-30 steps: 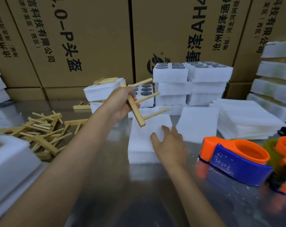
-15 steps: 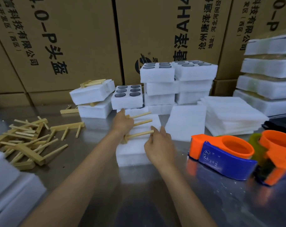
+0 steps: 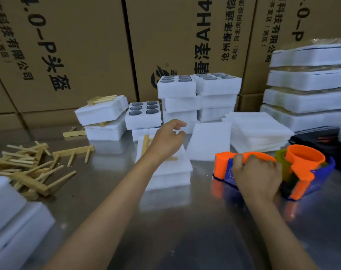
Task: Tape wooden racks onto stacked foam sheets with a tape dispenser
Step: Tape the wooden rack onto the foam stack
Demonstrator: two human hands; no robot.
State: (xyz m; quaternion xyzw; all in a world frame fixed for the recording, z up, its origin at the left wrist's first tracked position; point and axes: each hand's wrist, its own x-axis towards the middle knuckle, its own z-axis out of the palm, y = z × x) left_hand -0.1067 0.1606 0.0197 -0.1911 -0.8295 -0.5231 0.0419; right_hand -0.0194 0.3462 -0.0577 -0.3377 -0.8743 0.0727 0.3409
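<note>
A stack of white foam sheets lies in the middle of the steel table. A wooden rack lies on top of it, mostly hidden under my left hand, which hovers over it with loose fingers and holds nothing. To the right, my right hand grips an orange and blue tape dispenser that sits on the table. A second orange and blue dispenser stands just right of it.
A heap of loose wooden racks covers the table's left. Foam blocks with round holes and taller foam stacks stand behind. A pile of flat foam sheets lies at right, cardboard cartons behind.
The rack has been laid flat on the foam stack and my left hand has let go of it. My right hand left the stack and took hold of the tape dispenser.
</note>
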